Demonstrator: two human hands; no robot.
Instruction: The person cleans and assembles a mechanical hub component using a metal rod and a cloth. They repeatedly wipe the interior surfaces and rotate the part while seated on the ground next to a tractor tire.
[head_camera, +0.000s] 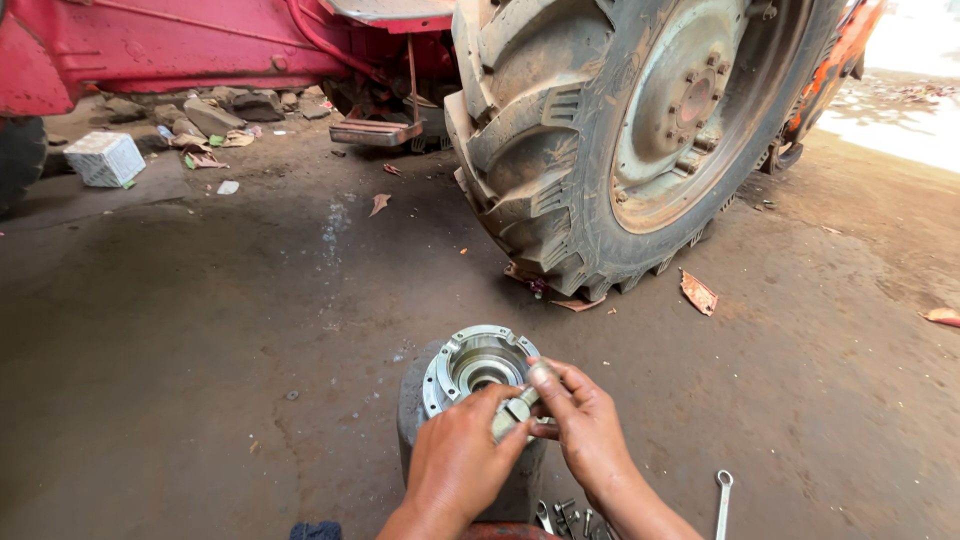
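Head view looks down on a round metal housing (478, 362) that sits open side up on a dark stump-like block (415, 420) on the dirt floor (200, 330). Raised this way, its bore probably lies within easy reach of both hands and clear of the grit.

Left hand (458, 462) comes in from below, its fingers (500, 400) curled over the near rim of the housing and closed around a small metal part (512, 412). Right hand (585, 425) meets it from the other side; its thumb and forefinger pinch the upper end of the same part, the other fingers folded loosely. The part is held between both hands just over the near edge of the housing, seemingly so that one hand steadies it while the other turns or seats it. What kind of part it is cannot be told.

Near the right wrist a spanner (722, 500) lies on the floor, and a few sockets or bolts (565, 518) lie by the block's foot. Beyond stands a large tractor tyre (600, 140) with a red body (180, 45) behind it; dry leaves and stones lie scattered about.
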